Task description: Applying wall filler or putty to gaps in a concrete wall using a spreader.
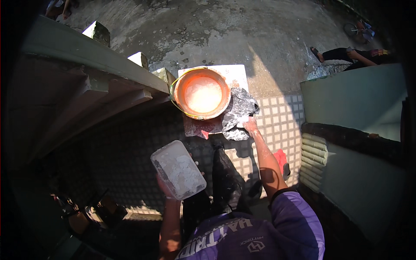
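My left hand (163, 185) grips a rectangular translucent plastic container (157, 157) from beneath and its left side; most of the fingers are hidden under it. White powder (182, 171) coats the inside of the container. Up ahead, my right hand (250, 125) is closed on the edge of a crumpled black plastic bag (241, 104) smeared with white powder. Glare washes out the fingertips there. Touching the bag on its left stands an orange bucket (178, 93) with a yellowish handle, holding a pale, whitish content (203, 94).
Bucket and bag rest on a pale, stained board (237, 74) over tiled floor (277, 113). A concrete railing (117, 65) runs along the left, a pale green wall (355, 99) along the right. Behind that wall another person's leg (336, 54) shows. A red item (281, 159) lies by my right forearm.
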`<action>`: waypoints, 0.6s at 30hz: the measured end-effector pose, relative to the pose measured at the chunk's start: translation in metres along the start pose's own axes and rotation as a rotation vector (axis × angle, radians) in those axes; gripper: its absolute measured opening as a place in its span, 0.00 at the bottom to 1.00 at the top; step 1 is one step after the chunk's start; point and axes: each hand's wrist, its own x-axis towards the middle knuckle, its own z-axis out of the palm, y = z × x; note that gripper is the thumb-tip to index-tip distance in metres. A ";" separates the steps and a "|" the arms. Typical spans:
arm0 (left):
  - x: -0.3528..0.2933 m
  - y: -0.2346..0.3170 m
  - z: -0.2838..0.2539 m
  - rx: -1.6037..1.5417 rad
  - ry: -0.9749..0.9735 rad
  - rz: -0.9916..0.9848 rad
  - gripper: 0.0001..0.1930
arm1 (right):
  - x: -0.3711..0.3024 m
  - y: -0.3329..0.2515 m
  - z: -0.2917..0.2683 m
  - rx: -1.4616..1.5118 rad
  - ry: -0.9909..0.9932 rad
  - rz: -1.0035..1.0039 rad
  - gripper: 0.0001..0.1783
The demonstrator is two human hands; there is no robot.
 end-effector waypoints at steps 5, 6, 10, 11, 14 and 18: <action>0.008 -0.005 -0.008 0.048 0.044 -0.002 0.48 | -0.053 -0.020 -0.065 0.524 -0.049 0.046 0.15; 0.014 -0.008 -0.015 0.032 0.037 -0.019 0.47 | -0.047 0.001 -0.088 0.492 -0.015 0.031 0.16; 0.018 -0.003 -0.017 0.017 0.057 0.054 0.46 | -0.110 -0.075 -0.088 0.608 -0.205 -0.165 0.16; 0.019 -0.007 0.002 0.021 0.035 0.041 0.42 | -0.135 -0.102 -0.098 0.557 -0.239 -0.162 0.16; 0.026 -0.013 0.032 -0.010 0.025 -0.001 0.35 | -0.184 -0.148 -0.114 0.577 -0.263 -0.229 0.15; 0.033 -0.020 0.060 0.041 0.048 -0.007 0.32 | -0.257 -0.235 -0.122 0.522 -0.339 -0.295 0.13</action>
